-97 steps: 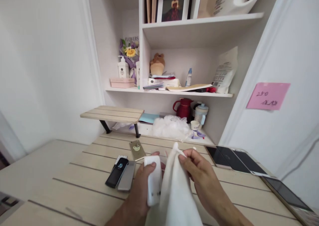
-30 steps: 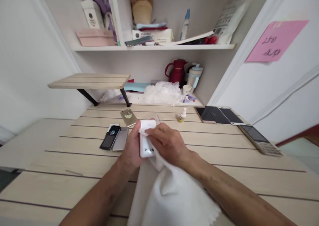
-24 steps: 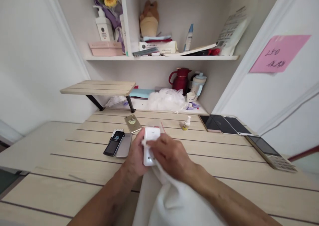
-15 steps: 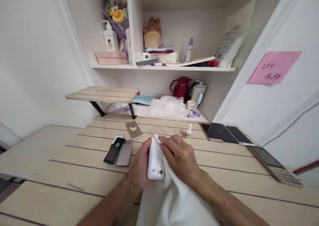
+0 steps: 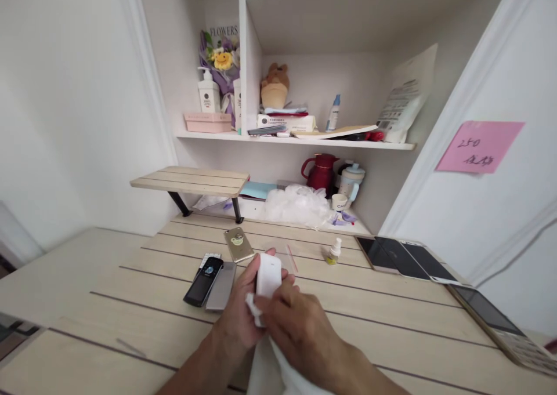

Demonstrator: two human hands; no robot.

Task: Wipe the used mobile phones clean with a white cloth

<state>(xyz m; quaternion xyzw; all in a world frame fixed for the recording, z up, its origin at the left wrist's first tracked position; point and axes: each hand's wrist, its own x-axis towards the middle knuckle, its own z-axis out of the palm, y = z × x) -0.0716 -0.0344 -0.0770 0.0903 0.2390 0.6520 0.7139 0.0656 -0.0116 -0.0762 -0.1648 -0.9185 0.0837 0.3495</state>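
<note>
A white mobile phone [image 5: 268, 276] stands tilted in my left hand [image 5: 241, 311], whose fingers wrap round its side and back. My right hand [image 5: 300, 319] is closed on a white cloth [image 5: 274, 366] and presses a bunched bit of it against the phone's lower left part. The rest of the cloth hangs down below my hands, out of the bottom of the view. Just beyond the phone lies a clear plastic bag [image 5: 289, 260] with a red strip.
Left of my hands lie a black keypad phone [image 5: 203, 282], a grey phone [image 5: 221, 287] and a gold phone [image 5: 239, 245]. A small spray bottle [image 5: 335, 252] stands to the right, before several dark-screened phones [image 5: 395, 256]. Behind is a raised wooden stand [image 5: 191, 180].
The cloth in my right hand has moved from the phone's far end to its near left part. The phone has turned in my left hand. The view has tipped upward.
</note>
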